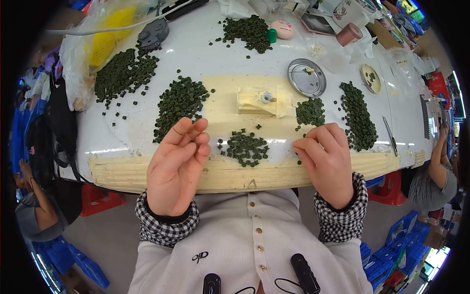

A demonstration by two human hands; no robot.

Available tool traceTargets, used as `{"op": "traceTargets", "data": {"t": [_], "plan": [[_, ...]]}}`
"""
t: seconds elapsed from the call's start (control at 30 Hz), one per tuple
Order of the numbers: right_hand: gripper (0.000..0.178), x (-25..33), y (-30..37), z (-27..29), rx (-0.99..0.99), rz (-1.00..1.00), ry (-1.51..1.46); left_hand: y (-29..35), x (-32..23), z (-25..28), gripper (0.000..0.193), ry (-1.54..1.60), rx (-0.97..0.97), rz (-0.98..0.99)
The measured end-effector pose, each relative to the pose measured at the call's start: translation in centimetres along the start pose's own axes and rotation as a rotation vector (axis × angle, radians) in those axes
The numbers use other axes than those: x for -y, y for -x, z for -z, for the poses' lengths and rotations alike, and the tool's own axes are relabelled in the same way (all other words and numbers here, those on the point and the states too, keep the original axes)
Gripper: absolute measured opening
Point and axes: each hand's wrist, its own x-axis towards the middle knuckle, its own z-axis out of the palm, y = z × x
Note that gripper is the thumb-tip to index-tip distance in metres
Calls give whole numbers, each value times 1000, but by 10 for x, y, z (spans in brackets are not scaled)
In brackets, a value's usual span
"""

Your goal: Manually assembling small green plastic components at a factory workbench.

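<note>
My left hand (177, 169) is raised over the table's front edge, palm turned up and fingers curled in toward the thumb. Whatever may sit between its fingertips is too small to make out. My right hand (325, 161) is bent in a pinch at the table, thumb against forefinger, hiding anything held there. Between the hands lies a loose group of small dark green round parts (247, 148). Just beyond my right hand is a denser green pile (310, 111). A taped block (257, 103) with a small metal piece on top stands straight ahead.
More green piles lie at left (181, 103), far left (122, 76), far middle (248, 32) and right (358, 117). A round metal tin lid (307, 78), a small cream dish (370, 79) and a slim knife-like tool (390, 135) lie rightward. Bags crowd the left.
</note>
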Motion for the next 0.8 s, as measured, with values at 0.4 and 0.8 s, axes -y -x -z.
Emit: {"op": "traceTargets", "data": {"t": [0.4,0.8], "plan": [[15,11,-6,-12,14,46,-29,1,18,-10,23,109,134,264],[18,16,6,-23,-72,128,93,-4,18,-27,35,-135,-38,109]]}}
